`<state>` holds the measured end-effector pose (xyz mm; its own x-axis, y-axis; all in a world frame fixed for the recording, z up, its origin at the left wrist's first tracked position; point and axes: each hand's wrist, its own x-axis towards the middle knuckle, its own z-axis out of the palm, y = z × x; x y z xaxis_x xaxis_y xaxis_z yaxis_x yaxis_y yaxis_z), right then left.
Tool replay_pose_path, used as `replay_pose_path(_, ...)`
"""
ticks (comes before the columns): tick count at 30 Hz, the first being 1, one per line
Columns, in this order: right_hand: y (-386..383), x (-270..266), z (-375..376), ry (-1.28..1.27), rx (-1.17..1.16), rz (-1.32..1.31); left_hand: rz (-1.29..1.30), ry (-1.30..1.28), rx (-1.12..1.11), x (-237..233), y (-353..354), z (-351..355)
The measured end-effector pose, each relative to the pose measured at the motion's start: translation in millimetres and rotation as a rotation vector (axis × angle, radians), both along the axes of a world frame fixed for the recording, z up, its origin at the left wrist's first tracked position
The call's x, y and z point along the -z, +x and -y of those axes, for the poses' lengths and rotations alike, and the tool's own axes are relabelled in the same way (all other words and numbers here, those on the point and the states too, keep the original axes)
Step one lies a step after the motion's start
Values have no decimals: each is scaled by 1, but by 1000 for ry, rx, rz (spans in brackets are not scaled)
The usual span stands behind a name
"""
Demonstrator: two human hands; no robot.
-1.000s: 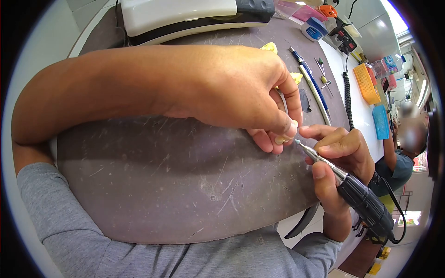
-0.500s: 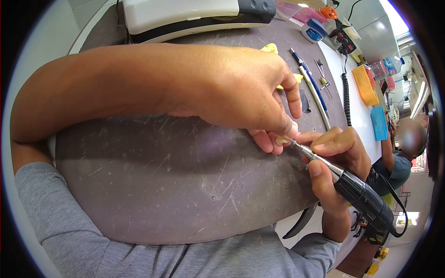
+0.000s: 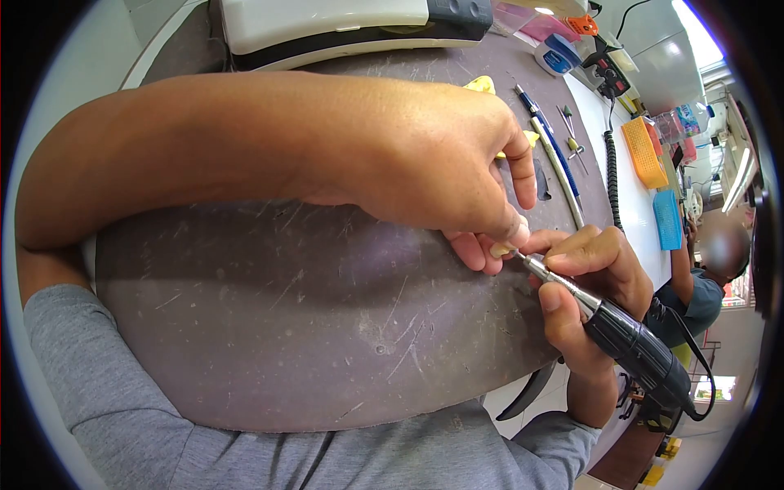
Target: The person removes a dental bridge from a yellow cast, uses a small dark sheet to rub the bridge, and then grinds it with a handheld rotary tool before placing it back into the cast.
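Note:
My left hand (image 3: pixel 445 159) reaches across from the left, pinching a small cream-yellow tooth-like piece (image 3: pixel 500 251) between thumb and fingers. Its index finger is bent down, away from the pinch. In my right hand (image 3: pixel 600 261) is a rotary handpiece (image 3: pixel 641 351), gripped like a pen by its metal front end. The handpiece's tip points left and is right at the small piece. Yellow lumps (image 3: pixel 482 84) lie partly hidden behind my left hand.
Beyond my hands lie a blue-and-white pen (image 3: pixel 553 151) and several small mounted burs (image 3: pixel 573 145). A white machine (image 3: pixel 327 28) stands at the back. Orange (image 3: pixel 643 151) and blue baskets (image 3: pixel 667 219) sit to the right, near another person (image 3: pixel 694 294). The dark, scratched worktop (image 3: pixel 327 327) curves toward me.
The view has shifted slightly. Both hands keep their grips, and the handpiece's tip remains at the small piece with only a slight change in position.

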<state>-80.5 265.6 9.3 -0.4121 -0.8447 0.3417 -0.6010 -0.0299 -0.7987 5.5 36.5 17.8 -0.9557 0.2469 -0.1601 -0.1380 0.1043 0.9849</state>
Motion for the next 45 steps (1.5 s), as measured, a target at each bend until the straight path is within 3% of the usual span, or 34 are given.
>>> replay_pose_path(24, -1, 2, -1, -18, -21, 11, -44, -26, 79, 3, -1, 4)
replay_pose_path(45, -1, 2, 0, -22, -35, -19, -19, -25, 21, 2, -1, 1)
